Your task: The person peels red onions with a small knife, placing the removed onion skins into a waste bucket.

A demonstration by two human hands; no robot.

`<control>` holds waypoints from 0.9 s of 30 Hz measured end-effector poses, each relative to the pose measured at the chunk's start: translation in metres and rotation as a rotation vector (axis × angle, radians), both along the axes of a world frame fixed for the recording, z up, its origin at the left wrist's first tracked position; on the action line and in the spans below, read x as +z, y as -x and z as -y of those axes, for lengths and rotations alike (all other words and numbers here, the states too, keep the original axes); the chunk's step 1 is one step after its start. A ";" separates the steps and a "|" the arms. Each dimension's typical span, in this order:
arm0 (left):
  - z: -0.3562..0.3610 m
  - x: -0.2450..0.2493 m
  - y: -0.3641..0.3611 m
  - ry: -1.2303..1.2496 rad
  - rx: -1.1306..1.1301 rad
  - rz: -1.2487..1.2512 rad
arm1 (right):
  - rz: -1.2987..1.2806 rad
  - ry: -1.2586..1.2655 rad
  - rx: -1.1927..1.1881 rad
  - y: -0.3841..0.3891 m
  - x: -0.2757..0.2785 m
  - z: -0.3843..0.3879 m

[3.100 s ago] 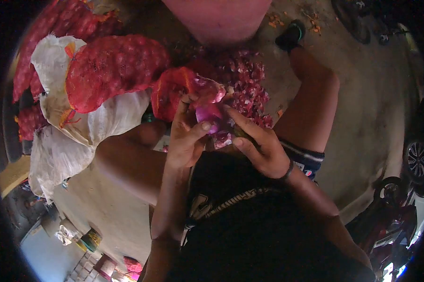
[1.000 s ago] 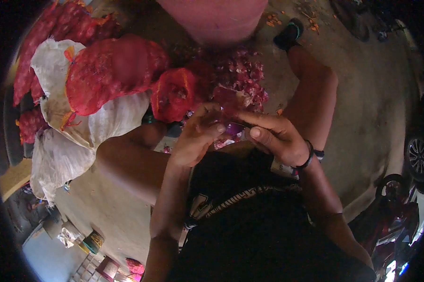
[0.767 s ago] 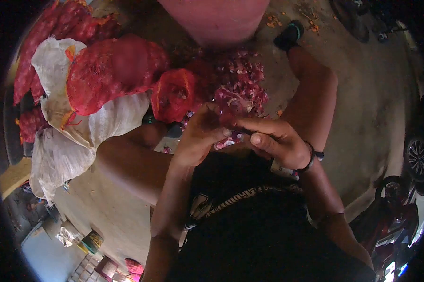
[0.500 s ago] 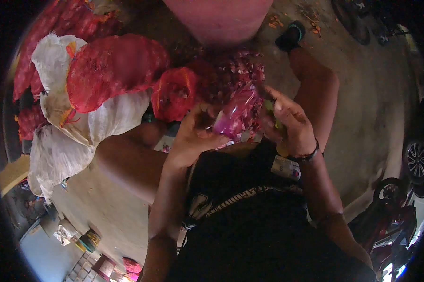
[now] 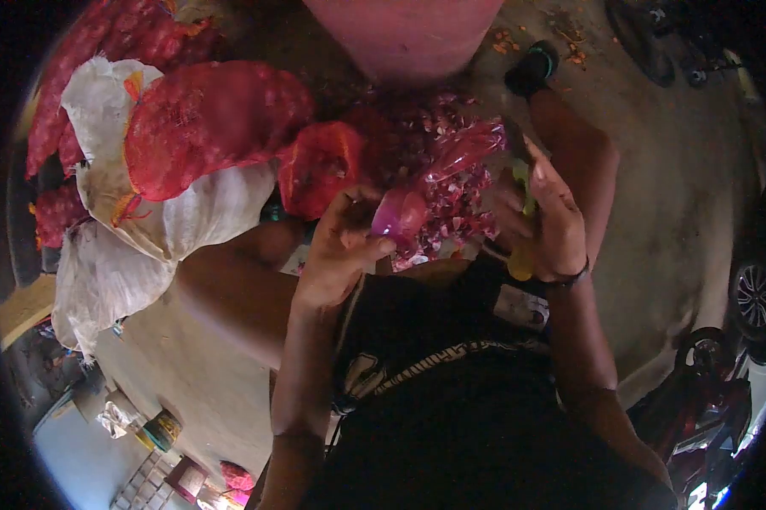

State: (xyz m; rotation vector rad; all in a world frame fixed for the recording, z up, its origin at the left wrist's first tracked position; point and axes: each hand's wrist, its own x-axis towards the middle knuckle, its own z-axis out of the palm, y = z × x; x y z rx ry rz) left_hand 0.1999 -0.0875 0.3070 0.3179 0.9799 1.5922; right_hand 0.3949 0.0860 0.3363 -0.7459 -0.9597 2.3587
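My left hand (image 5: 344,242) is closed around a shiny pink-purple onion (image 5: 400,214), with thumb and fingers on its left side. To its right, my right hand (image 5: 553,217) is closed on a knife with a yellow-green handle (image 5: 523,259); its dark blade points up and is partly hidden. A reddish strip of skin (image 5: 468,151) stretches between the onion and the blade, blurred. Below both hands lies a heap of purple onion peels (image 5: 463,204). An open red mesh bag (image 5: 319,170) sits just left of the heap.
A full red mesh sack (image 5: 217,123) lies on white woven sacks (image 5: 221,208) at the left. A large pink container (image 5: 408,34) stands at the top centre. My bent legs flank the peels. At the right edge are a wheel (image 5: 754,295) and a motorcycle (image 5: 706,391).
My right hand has moved slightly right, away from my left hand. The reddish strip has shifted up and right, and more of the onion shows.
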 end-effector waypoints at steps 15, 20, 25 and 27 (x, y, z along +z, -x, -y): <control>0.010 -0.006 -0.003 -0.074 0.092 0.375 | 0.646 -1.100 0.316 0.016 -0.048 0.013; 0.011 0.003 0.001 -0.021 0.082 0.595 | 0.386 -0.925 0.294 0.016 -0.027 0.031; 0.008 0.003 0.001 0.089 0.115 0.595 | 0.302 -0.993 0.072 0.021 -0.021 0.030; 0.008 0.002 0.002 0.067 0.080 0.648 | 0.266 -0.959 0.232 0.012 -0.020 0.021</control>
